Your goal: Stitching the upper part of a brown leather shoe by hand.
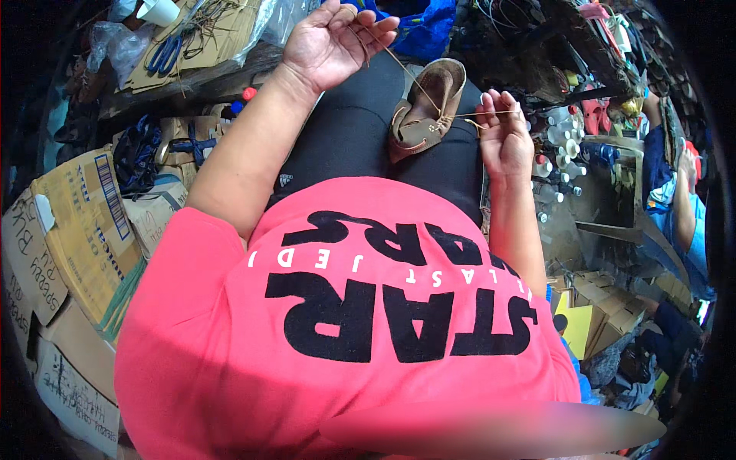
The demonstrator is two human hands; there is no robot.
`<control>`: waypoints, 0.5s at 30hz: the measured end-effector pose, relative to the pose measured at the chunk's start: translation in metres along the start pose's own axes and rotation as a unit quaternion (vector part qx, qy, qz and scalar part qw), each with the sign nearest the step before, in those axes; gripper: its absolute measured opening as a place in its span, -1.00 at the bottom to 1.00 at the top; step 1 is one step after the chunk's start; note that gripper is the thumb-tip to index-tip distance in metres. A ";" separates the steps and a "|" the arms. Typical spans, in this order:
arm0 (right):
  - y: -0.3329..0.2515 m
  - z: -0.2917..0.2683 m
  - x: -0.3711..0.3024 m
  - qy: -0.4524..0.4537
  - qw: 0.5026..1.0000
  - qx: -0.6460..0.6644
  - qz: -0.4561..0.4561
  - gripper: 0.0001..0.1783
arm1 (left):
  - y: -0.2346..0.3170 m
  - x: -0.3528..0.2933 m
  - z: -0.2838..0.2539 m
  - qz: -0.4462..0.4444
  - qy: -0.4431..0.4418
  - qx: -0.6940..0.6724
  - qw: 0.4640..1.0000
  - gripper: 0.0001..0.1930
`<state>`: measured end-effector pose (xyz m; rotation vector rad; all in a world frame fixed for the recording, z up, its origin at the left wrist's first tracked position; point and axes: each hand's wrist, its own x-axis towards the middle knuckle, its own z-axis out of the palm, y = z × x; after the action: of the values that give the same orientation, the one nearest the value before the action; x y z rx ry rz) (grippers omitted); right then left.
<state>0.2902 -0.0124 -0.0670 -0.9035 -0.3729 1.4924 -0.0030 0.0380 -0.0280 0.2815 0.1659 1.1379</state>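
A brown leather shoe (442, 86) lies across my thighs, its opening showing and a loose-looking leather piece with small holes near its end closest to me. Thin tan thread (408, 67) runs taut from the shoe up to my left hand (331, 44), which is palm up with the thread round its curled fingers. On the other side of the shoe, my right hand (506, 139) has its fingers bent over another taut length of thread. Both hands are raised apart from the shoe. Whether either hand also holds a needle is too small to tell.
Blue-handled scissors (164, 55) rest on cardboard at the far left, near a white cup (159, 11). Cardboard boxes (84, 222) crowd my left. Several small bottles (563, 146) stand right of my knees. Another person's arm (685, 192) shows at the far right.
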 end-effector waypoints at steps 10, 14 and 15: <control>-0.010 -0.045 -0.019 -0.122 0.982 0.084 0.119 -0.75 | 0.026 0.007 -0.069 -0.046 0.168 0.218 0.960 -0.53; -0.033 -0.081 -0.028 -0.103 0.978 -0.074 0.168 -0.84 | 0.070 -0.005 -0.067 -0.052 0.238 0.562 0.791 -0.65; -0.038 -0.095 -0.028 -0.073 0.968 -0.184 0.152 -0.77 | 0.100 -0.009 -0.095 -0.052 0.304 0.666 0.680 -0.63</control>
<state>0.3822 -0.0597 -0.0918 -1.1858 -0.6594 1.8126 -0.1190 0.0819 -0.0880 1.1613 1.6325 0.7561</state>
